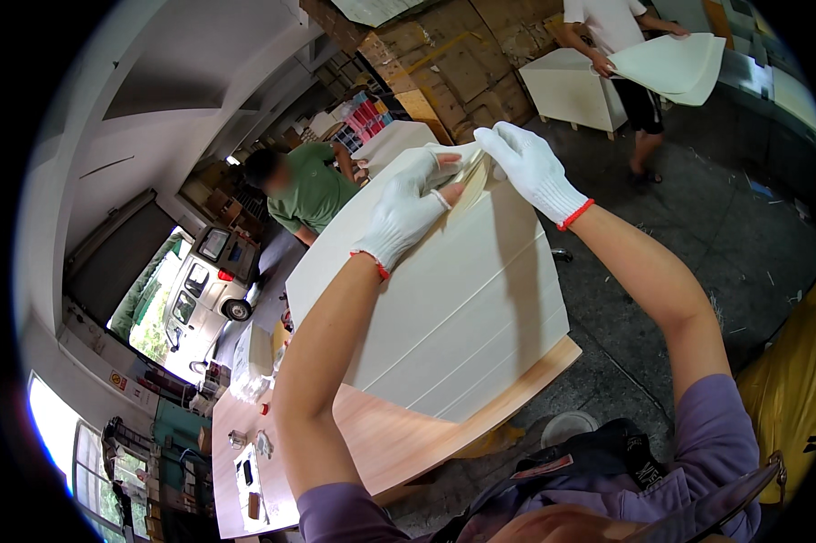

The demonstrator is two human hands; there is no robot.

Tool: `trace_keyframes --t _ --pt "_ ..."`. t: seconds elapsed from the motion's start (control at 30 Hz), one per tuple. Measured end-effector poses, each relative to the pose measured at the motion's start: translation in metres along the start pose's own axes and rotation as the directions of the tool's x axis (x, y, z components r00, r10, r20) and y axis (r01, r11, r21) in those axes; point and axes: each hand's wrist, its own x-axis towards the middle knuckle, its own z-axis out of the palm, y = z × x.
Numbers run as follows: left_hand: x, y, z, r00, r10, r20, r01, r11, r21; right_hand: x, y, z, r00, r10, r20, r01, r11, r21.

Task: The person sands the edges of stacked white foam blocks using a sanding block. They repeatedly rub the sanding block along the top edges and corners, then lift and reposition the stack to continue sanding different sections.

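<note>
A stack of large cream sheets [453, 308], marked with parallel crease lines, lies on the wood-topped table [372, 434]. At its far edge several sheet edges fan apart between my hands. My left hand [403, 213] wears a white knit glove with bare thumb and fingertip showing, and is closed on the sheets' edge. My right hand [527, 172], in a white glove with a red cuff, grips the raised far corner just to the right; its thumb is hidden behind the fingers.
A person in green [317, 185] leans at another pale stack at the far left. At the upper right a person carries curved pale sheets [675, 68] beside a white block-like stack [571, 86]. A phone [248, 472] and small items lie on the table's left end. Yellow fabric [788, 389] hangs at the right.
</note>
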Motion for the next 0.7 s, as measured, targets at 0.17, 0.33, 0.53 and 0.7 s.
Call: trace_keyframes --t 0.17,0.33,0.53,0.7 --pt "0.003 -0.009 -0.009 0.975 0.22 0.003 -0.212 0.936 0.283 0.0 -0.008 0.0 1.0 0.011 0.009 -0.01 0.999 -0.033" --pt "0.0 0.008 -0.006 0.99 -0.1 0.097 0.069 0.955 0.287 -0.001 0.001 0.001 0.999 -0.011 -0.032 0.011 1.0 -0.017" --pt "0.0 0.003 -0.006 0.993 -0.088 0.084 0.068 0.972 0.225 -0.001 0.002 0.003 0.999 -0.005 -0.037 0.005 1.0 0.002" --pt "0.001 -0.004 -0.006 0.996 -0.015 0.09 -0.008 0.971 0.24 -0.004 -0.001 0.001 0.999 0.013 -0.033 -0.012 1.0 0.009"
